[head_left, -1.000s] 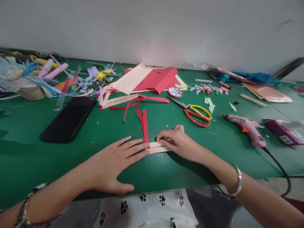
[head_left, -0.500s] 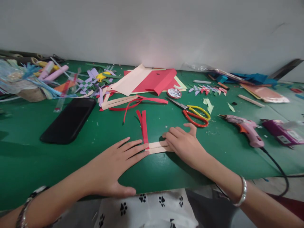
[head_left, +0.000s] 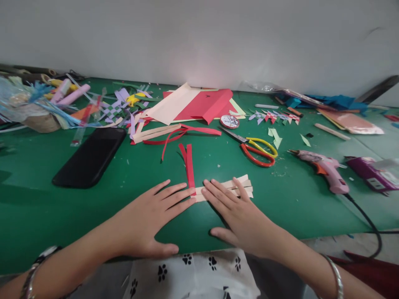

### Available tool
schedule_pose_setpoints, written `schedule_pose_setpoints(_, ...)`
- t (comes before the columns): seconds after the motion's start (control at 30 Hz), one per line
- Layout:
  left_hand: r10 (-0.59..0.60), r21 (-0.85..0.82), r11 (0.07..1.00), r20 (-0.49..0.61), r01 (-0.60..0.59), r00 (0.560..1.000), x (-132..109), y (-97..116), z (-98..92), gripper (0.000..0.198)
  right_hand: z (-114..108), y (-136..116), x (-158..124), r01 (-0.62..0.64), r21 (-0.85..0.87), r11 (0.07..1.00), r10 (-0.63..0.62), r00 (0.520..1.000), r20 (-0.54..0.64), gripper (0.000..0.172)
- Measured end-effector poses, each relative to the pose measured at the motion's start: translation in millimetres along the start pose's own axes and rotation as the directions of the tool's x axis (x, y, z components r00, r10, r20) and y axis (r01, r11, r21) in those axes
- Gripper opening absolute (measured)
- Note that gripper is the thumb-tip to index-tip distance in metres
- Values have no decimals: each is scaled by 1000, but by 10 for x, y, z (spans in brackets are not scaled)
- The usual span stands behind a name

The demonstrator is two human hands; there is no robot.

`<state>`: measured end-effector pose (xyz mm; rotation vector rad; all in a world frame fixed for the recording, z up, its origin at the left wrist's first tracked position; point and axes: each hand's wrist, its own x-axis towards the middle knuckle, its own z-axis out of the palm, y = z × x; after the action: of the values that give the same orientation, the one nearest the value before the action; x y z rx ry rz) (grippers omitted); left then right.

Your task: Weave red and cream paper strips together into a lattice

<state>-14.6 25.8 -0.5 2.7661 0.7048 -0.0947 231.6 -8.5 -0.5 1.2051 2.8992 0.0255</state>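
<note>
Cream paper strips [head_left: 246,183] lie on the green table, fanning slightly apart at their right ends. A folded red paper strip [head_left: 190,168] stands away from their left end, pointing to the back. My left hand [head_left: 152,214] rests with fingers spread, its fingertips on the joint of red and cream paper. Flat across the middle of the cream strips lies my right hand [head_left: 232,209], fingers stretched out and thumb apart. Part of the cream strips is hidden beneath it.
Scissors [head_left: 258,151] and a pink glue gun [head_left: 326,168] lie to the right, a black phone [head_left: 90,160] to the left. Behind are loose red strips [head_left: 199,130], red paper sheets [head_left: 205,106], a round tin [head_left: 230,121] and woven paper pieces [head_left: 114,110].
My right hand has unfolded from its curled pose and now lies flat on the cream strips, uncovering their right ends. My left hand has stayed in place.
</note>
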Motion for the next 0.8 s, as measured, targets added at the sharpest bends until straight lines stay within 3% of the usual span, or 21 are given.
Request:
schedule_pose_setpoints(0.2, 7, 17, 1000, -14, -7, 1000, 2, -2, -1, 71, 22, 80, -171, -151, -5, 989, 151, 988, -19, 55)
schedule_pose_setpoints(0.33, 22, 39, 999, -52, -20, 998, 19, 0, -3, 66, -9, 162, -173, -373, 32, 927, 375, 922, -100, 41)
schedule_pose_setpoints(0.4, 29, 47, 999, -71, -26, 997, 23, 3, -3, 65, -39, 225, -124, -425, 53, 904, 428, 895, -126, 37)
schedule_pose_setpoints(0.63, 35, 65, 998, -115, -28, 993, 8, 16, -2, 67, -154, 357, 105, -300, 111, 947, 311, 946, -96, 17)
schedule_pose_setpoints(0.8, 43, 69, 997, -126, -35, 991, 15, 14, -2, 65, -238, 351, 157, -278, 169, 945, 298, 948, -107, 9)
